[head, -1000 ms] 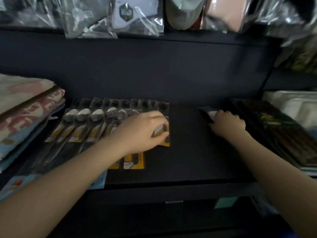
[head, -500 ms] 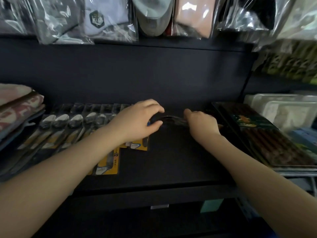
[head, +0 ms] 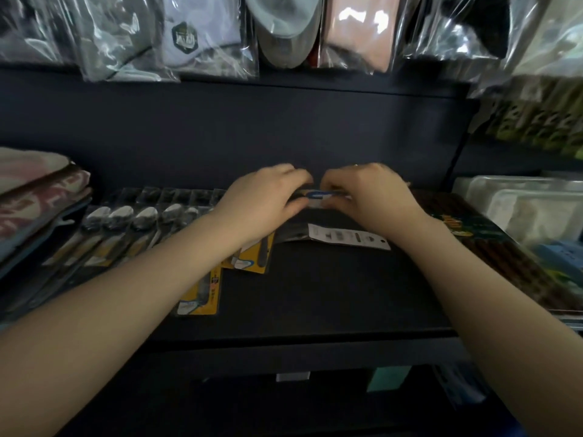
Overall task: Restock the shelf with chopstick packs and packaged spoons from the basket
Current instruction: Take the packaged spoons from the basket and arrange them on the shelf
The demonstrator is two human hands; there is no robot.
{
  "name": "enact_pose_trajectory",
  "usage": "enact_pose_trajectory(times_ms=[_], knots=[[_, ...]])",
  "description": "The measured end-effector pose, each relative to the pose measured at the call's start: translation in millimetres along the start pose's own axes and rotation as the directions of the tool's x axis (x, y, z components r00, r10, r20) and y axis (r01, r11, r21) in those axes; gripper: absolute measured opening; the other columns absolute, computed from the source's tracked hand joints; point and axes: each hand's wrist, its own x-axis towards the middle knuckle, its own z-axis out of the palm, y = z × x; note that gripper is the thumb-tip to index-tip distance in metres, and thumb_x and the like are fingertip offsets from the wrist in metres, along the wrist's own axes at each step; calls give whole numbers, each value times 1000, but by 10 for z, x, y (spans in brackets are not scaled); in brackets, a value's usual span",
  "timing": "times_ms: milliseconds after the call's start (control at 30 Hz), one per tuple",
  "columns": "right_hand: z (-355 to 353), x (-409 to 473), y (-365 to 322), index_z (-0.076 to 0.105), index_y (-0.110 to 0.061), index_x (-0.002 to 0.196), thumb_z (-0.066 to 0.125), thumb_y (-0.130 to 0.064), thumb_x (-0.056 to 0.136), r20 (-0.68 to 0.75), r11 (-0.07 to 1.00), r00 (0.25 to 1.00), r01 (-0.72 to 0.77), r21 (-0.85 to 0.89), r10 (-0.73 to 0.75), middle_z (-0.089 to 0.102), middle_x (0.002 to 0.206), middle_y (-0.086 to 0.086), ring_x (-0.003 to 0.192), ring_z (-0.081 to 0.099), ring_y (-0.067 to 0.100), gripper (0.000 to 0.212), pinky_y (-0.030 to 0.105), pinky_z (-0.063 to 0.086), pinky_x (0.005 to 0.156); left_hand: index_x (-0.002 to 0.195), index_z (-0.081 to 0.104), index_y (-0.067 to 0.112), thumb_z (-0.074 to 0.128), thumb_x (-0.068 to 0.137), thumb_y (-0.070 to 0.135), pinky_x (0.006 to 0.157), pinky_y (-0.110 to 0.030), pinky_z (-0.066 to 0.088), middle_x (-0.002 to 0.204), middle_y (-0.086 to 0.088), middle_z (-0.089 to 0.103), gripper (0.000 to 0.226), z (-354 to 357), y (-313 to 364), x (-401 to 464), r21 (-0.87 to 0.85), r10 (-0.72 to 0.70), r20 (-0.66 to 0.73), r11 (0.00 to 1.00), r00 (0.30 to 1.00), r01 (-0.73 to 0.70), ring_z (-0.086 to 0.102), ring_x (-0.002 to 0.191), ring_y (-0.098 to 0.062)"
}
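Note:
Both hands meet at the back middle of the dark shelf (head: pixel 315 294). My left hand (head: pixel 268 200) and my right hand (head: pixel 369 197) together grip a dark flat pack (head: pixel 321 194) with a blue and white label, its top edge lifted between my fingers. The pack's lower end, a white card header (head: pixel 347 239), lies toward me on the shelf. Several packaged spoons (head: pixel 126 222) on yellow cards lie in a row on the left of the shelf. Chopstick packs (head: pixel 492 247) lie stacked at the right. No basket is in view.
Folded towels (head: pixel 34 197) are piled at the far left. Clear plastic containers (head: pixel 530 203) stand at the far right. Bagged caps and clothes (head: pixel 284 29) hang from the shelf above. A lower shelf edge with price tags (head: pixel 293 376) runs below.
My left hand left the spoon packs and moved right; my right hand moved left. Both now hold the dark pack at the back middle, and its white header has come into view.

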Motion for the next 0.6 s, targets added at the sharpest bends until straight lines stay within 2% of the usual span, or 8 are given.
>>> enact_pose_trajectory(times_ms=[100,200,267,333,367,467,500,600], knots=[[-49,106,-145,61,-20,101,59,-32,87,-25,997,997,68,21,-67,68,95,0,91,62,22,19,37,40,89,102,60,12,52,90,27,64,-35,48,84,-5,63,21,-89,-68,-135,-40,-58,41,997,997,60,61,79,-24],[26,190,-282,60,-20,98,61,-34,86,49,985,998,20,171,-29,66,91,-2,87,60,20,19,35,44,84,95,64,19,63,84,25,69,-30,51,84,5,64,13,-224,-258,-337,-337,-305,71,889,950,311,64,80,-15],[105,238,-364,57,-17,89,62,-32,85,100,927,993,-97,362,65,58,77,-5,71,54,12,17,29,44,67,90,62,21,63,84,21,68,-28,56,88,3,68,6,-328,-373,-497,-720,-517,163,520,840,459,68,80,-14],[176,280,-492,51,-11,81,62,-27,86,138,823,978,-206,529,157,46,65,-3,58,42,9,21,28,34,56,90,61,20,57,89,20,64,-22,55,90,-2,72,4,-379,-459,-644,-890,-598,281,130,751,436,71,79,-14],[211,300,-580,51,-6,81,62,-24,87,168,745,967,-256,616,194,49,67,2,59,44,11,21,30,36,57,91,61,20,55,90,20,65,-21,54,93,-3,72,6,-375,-500,-702,-891,-609,296,102,736,443,71,81,-14],[260,329,-888,54,-4,96,59,-9,88,324,375,933,-360,854,156,63,88,17,78,60,24,10,41,52,71,92,62,21,52,92,22,70,-21,52,92,-1,70,10,-324,-544,-831,-818,-583,292,259,758,515,68,83,-12],[285,337,-975,54,-5,98,58,-7,89,353,328,930,-368,870,105,64,92,17,82,62,27,10,42,52,75,88,62,20,50,93,22,64,-19,52,85,0,69,13,-320,-540,-852,-807,-574,291,283,766,518,67,75,-8],[339,367,-1125,57,2,100,54,-18,93,337,570,941,-280,772,6,66,95,21,90,64,35,22,47,52,82,79,61,13,48,94,20,45,-14,46,68,-4,62,21,-328,-569,-905,-788,-587,275,316,761,528,59,48,-1]])
